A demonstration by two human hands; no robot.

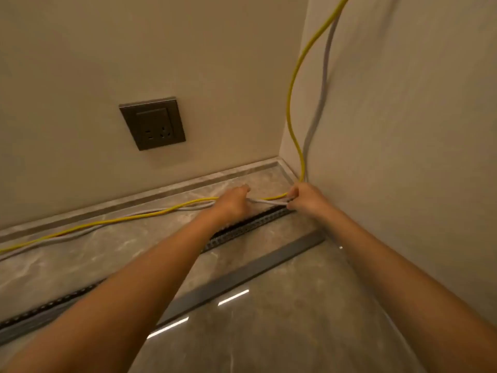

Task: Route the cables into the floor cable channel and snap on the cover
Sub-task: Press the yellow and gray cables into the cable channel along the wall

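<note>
A yellow cable (293, 84) and a grey cable (321, 92) hang down the right wall into the corner, then run left along the floor by the skirting. My left hand (233, 201) and my right hand (302, 196) are both closed on the cables near the corner, with a short stretch of grey cable (265, 202) taut between them. Just in front of the hands lies the dark slotted floor channel (242, 232), running diagonally to the lower left. The grey flat cover strip (255, 270) lies loose on the floor beside the channel.
A dark wall socket (152, 123) sits on the back wall above the marble skirting (161, 191). The glossy marble floor (282, 332) reflects light strips. The two walls meet in a corner at the right.
</note>
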